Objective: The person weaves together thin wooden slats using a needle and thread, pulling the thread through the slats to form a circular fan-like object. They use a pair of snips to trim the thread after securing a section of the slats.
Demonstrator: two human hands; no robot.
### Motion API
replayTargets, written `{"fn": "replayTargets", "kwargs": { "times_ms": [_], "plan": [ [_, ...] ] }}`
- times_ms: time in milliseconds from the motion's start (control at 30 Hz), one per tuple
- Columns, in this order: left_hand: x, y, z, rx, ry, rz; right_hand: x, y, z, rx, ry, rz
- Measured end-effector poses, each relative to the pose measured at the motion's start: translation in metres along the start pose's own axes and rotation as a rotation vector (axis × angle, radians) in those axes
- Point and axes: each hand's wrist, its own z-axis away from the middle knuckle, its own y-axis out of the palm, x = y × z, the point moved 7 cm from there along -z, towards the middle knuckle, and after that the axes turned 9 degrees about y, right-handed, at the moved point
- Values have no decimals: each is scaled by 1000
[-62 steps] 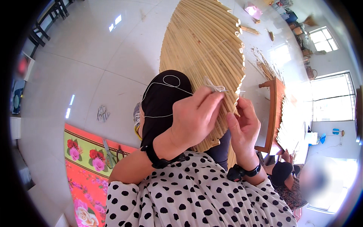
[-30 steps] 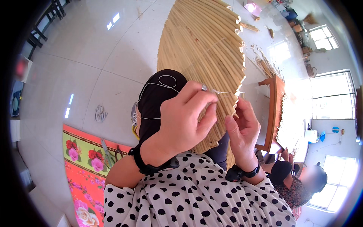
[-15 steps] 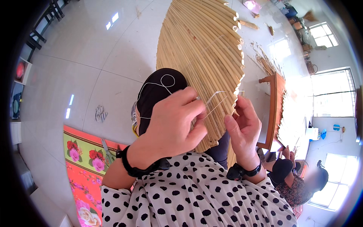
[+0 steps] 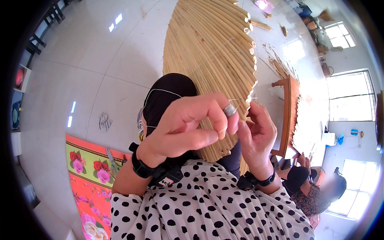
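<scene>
A fan-shaped mat of pale straw-coloured stalks lies over my lap, its cut ends along the right edge. A thin needle lies across the mat near that edge, its tip showing beyond the ends. My left hand is above the mat with curled fingers, thumb tip close to a bent fingertip; whether anything is between them is hidden. It wears a silvery thimble ring, just below the needle. My right hand pinches the mat's right edge. White thread trails over my black-clad knee.
A flowered red cloth with scissors on it lies at lower left. A crumpled glove-like cloth is on the tiled floor. At right stand a wooden table with stalks and a seated co-worker. Loose stalks litter the floor.
My left hand has moved right and turned, bringing the thimble ring into view near the needle. The thread loop on my knee has straightened. My right hand stays at the mat's edge.
</scene>
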Motion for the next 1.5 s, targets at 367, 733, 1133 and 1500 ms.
{"fn": "replayTargets", "kwargs": {
  "times_ms": [367, 733, 1133, 1500],
  "plan": [
    [-7, -16, -1, -88, -115, 18, 27, 6, -2, -109, -193, 438],
    [3, -27, -4, -113, -114, 85, 19, 5, 0, 15, -128, 374],
    [0, -24, -6, -90, -152, 110, 11, 1, -6, 69, 94, 362],
    [-3, -23, -2, -41, -120, 85, 23, 17, 3, 45, -163, 735]
  ]
}}
